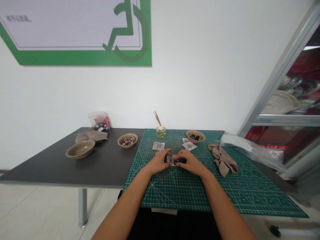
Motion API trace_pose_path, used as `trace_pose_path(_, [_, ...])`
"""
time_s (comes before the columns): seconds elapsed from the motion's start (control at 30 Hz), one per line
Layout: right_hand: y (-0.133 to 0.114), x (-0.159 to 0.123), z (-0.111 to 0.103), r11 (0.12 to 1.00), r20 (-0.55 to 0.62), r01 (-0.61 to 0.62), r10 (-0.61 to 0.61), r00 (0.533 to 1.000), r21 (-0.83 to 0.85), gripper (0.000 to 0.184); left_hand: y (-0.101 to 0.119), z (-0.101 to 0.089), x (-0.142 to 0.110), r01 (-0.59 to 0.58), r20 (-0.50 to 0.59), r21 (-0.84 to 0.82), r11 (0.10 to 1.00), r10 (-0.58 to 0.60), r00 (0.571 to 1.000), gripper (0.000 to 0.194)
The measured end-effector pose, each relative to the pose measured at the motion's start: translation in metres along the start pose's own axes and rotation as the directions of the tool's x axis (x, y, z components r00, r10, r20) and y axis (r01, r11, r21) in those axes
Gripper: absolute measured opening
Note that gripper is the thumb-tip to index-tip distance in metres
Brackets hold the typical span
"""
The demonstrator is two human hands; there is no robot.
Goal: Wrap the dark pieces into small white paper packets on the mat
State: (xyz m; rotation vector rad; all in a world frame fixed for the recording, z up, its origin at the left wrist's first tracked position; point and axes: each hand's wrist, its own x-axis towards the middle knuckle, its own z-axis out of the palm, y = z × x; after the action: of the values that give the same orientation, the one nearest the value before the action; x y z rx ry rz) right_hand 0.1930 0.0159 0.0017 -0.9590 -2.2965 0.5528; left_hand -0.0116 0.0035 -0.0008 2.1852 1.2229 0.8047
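Note:
Both hands meet over a small grey printed card [171,159] on the green cutting mat [172,193]. My left hand [158,162] has its thumb and fingers curled at the card's left side, gripping that edge. On the other side, my right hand [191,162] is closed in a pinch at the card's right part. Something small and dark shows at those fingertips, too small to name. Behind the hands lies another grey printed card [158,146], with two more, one a pale card [189,145], to the right. A tan bowl [196,141] beside them holds small dark pieces.
Left on the dark table [105,170] are a bowl [121,143] of small mixed pieces, a tan bowl [80,151], a cloth [91,135] and a clear tub [98,116]. A reed diffuser [161,132] stands at the back; a brown cloth [223,160] and plastic bag [247,148] lie right.

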Motion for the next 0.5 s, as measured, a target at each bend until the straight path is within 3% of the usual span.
trace_pose_path(0.17, [0.0029,0.0016,-0.0005,0.995,-0.096,-0.070,0.063,0.993,-0.069,0.011,0.0001,-0.0005,-0.0007,0.004,0.012,-0.003,1.000,-0.004,1.000,0.064])
trace_pose_path(0.37, [-0.0026,0.0016,0.0001,1.000,0.012,0.011,-0.011,1.000,-0.002,0.013,-0.0015,0.0005,0.0002,-0.003,0.002,-0.009,1.000,0.003,1.000,0.064])
trace_pose_path(0.5, [0.0006,0.0046,0.0028,0.995,-0.104,-0.056,0.047,0.994,-0.088,0.014,-0.0002,-0.0006,-0.0001,-0.005,0.006,-0.011,1.000,0.006,1.000,0.064])
